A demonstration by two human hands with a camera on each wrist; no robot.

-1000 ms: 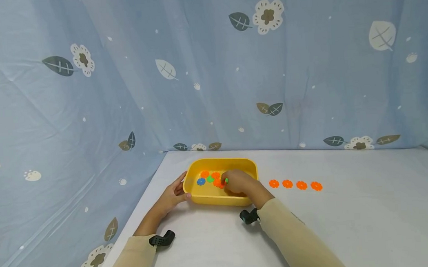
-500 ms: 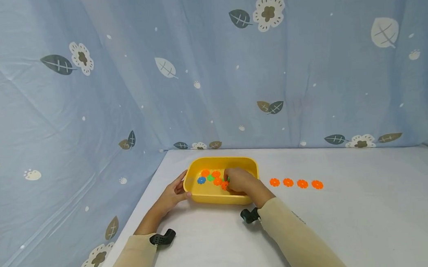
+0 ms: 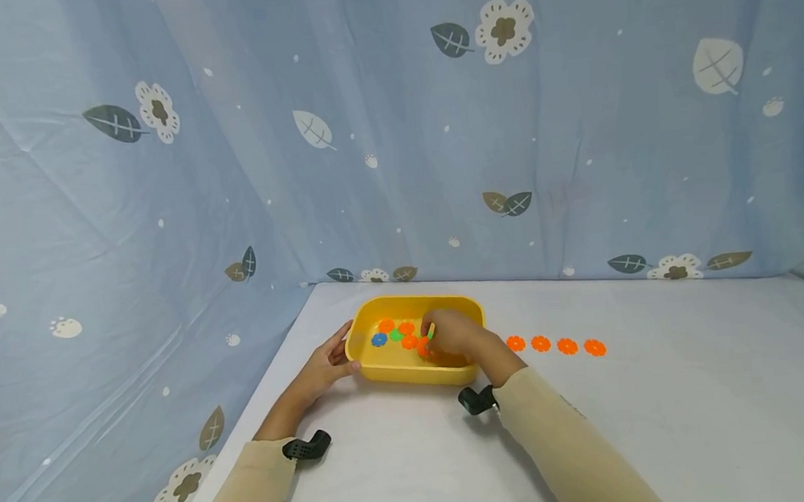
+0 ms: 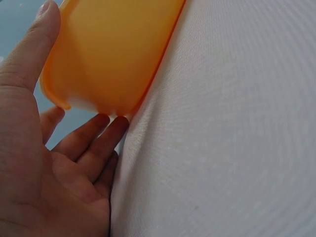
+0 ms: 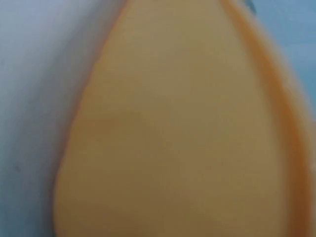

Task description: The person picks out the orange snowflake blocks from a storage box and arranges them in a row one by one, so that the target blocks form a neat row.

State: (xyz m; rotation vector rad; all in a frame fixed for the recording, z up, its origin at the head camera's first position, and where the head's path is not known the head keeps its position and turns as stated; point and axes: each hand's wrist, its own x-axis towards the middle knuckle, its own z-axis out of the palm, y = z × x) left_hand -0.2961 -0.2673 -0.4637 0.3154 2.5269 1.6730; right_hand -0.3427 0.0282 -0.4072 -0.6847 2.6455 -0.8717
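Observation:
A yellow plastic tray point(image 3: 409, 375) stands on the white tabletop with several flower-shaped plastic discs inside. My left hand point(image 3: 320, 375) holds its left end; in the left wrist view the thumb lies along the rim and the fingertips touch the outer wall. Inside the tray, my right hand point(image 3: 452, 334) pinches an orange flower disc point(image 3: 424, 347), partly hidden by the fingers. A bit of green disc point(image 3: 431, 331) shows by those fingers. Left of them lie a blue disc point(image 3: 379, 340), a green disc point(image 3: 396, 334) and several orange discs point(image 3: 386, 326).
A row of several orange discs point(image 3: 567, 346) lies on the table right of the tray. Blue patterned cloth point(image 3: 394, 128) hangs behind and to the left. The right wrist view shows only the blurred tray wall point(image 5: 173, 123) and table.
My right hand shifts among the discs and moves slightly right; an orange disc now shows at its fingertips. The left hand keeps its place on the tray.

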